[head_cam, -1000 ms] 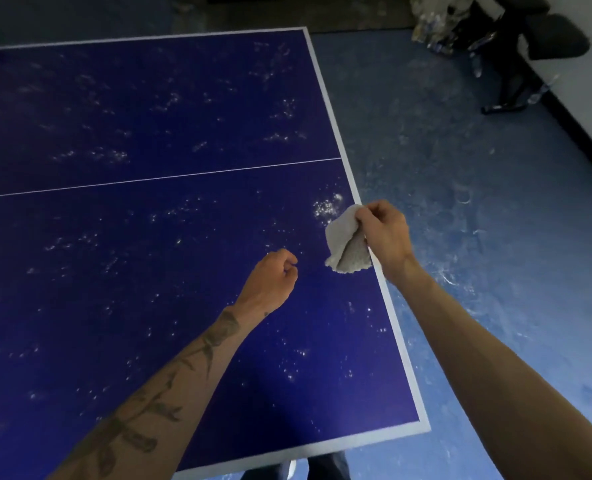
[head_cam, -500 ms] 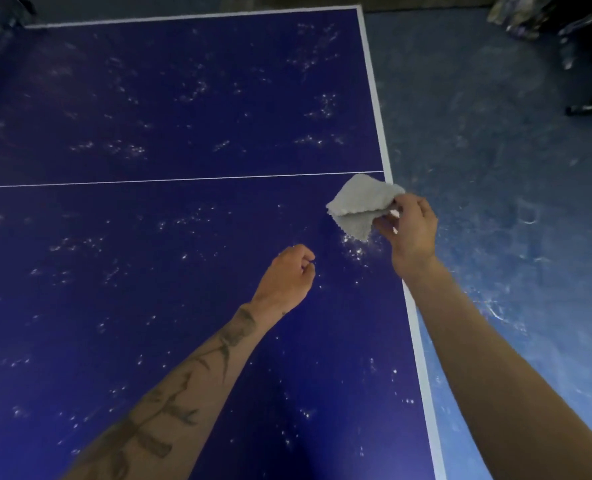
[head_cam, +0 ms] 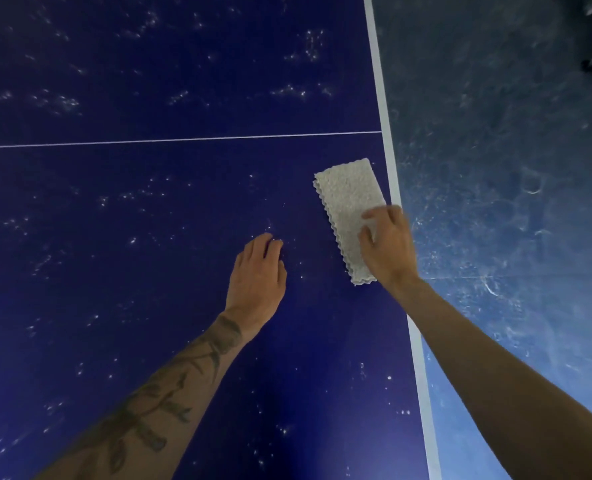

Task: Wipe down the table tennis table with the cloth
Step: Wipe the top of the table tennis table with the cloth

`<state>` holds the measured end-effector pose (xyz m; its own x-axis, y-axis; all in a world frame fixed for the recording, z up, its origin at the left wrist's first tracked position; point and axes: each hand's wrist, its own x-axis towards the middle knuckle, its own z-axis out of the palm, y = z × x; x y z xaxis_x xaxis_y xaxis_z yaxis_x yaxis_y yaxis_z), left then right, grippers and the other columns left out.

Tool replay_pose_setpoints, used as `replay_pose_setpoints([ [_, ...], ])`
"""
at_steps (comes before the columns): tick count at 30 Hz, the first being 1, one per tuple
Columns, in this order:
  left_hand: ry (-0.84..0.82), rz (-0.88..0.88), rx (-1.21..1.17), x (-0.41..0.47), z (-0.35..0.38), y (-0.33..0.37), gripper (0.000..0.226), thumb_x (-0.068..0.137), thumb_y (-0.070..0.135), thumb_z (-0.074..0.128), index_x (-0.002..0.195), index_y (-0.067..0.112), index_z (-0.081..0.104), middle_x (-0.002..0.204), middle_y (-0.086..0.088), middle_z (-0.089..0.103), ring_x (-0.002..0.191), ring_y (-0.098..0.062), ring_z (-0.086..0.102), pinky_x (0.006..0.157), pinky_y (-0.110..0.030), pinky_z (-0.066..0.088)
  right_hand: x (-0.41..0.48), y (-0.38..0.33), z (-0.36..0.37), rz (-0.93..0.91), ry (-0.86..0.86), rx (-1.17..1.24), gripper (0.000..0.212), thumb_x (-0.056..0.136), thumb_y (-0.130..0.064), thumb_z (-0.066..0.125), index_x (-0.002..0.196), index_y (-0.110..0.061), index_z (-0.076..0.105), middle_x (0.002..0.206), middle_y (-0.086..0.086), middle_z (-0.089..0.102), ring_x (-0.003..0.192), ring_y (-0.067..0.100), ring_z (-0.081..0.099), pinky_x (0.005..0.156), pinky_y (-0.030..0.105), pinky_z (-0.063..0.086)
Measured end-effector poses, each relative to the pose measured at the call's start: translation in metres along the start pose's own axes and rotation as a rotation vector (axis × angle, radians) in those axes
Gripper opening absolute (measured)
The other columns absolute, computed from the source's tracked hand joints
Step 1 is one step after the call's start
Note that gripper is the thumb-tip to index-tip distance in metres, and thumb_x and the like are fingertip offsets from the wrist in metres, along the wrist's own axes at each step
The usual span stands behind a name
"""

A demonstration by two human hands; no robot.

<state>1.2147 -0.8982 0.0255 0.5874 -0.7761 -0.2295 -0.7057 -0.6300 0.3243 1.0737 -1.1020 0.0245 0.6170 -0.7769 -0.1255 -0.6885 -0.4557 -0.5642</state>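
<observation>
right hand (head_cam: 388,247) pressing cloth (head_cam: 348,199) flat on table (head_cam: 183,306), left hand (head_cam: 258,271) beside

head view, as i see it: the right hand (head_cam: 388,247) rests on the near half of the folded cloth (head_cam: 348,199), which lies flat on the blue table tennis table (head_cam: 149,306), just inside its white edge line (head_cam: 388,150). the left hand (head_cam: 258,268) is beside it, fingers loosely bent, holding nothing. white specks (head_cam: 301,93) dot the surface. scuffed blue floor (head_cam: 495,168) is at right.
</observation>
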Motion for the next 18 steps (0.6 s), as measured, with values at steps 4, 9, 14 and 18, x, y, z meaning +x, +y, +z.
replay_pose_setpoints([
  [4,0.058,0.073,0.125,0.011,0.023,-0.016,0.048,0.111,0.026,0.045,0.154,0.006,0.046,0.165,-0.017,0.036,0.152,-0.034,0.036,0.127,-0.049,0.031,0.038,0.005,0.020,-0.336,-0.075,-0.307,0.041,0.110,-0.017,0.047,0.149,-0.004,0.051,0.166,0.019,0.039,0.154,0.038,0.036,0.123,0.052,0.034],
  [9,0.160,0.146,0.131,0.017,0.049,-0.033,0.049,0.112,0.026,0.043,0.155,0.005,0.044,0.166,-0.017,0.036,0.154,-0.034,0.033,0.127,-0.052,0.029,0.066,0.016,0.044,-0.412,-0.159,-0.503,0.062,0.115,-0.040,0.020,0.171,-0.016,0.011,0.179,0.007,0.006,0.166,0.025,0.003,0.135,0.048,0.004],
  [14,0.207,0.151,0.080,0.018,0.056,-0.039,0.052,0.109,0.030,0.037,0.155,0.007,0.044,0.166,-0.013,0.036,0.156,-0.030,0.030,0.131,-0.047,0.020,0.090,0.013,0.049,-0.113,-0.024,-0.434,0.064,0.113,-0.044,0.017,0.171,-0.021,0.006,0.179,0.010,0.002,0.166,0.029,0.000,0.134,0.049,-0.001],
  [18,0.219,0.158,0.080,0.019,0.058,-0.039,0.051,0.108,0.029,0.039,0.154,0.007,0.045,0.165,-0.013,0.037,0.156,-0.030,0.031,0.130,-0.049,0.023,0.114,-0.014,0.060,-0.114,-0.024,-0.418,0.064,0.112,-0.044,0.010,0.171,-0.020,0.002,0.179,0.009,-0.001,0.166,0.028,-0.001,0.134,0.048,0.000],
])
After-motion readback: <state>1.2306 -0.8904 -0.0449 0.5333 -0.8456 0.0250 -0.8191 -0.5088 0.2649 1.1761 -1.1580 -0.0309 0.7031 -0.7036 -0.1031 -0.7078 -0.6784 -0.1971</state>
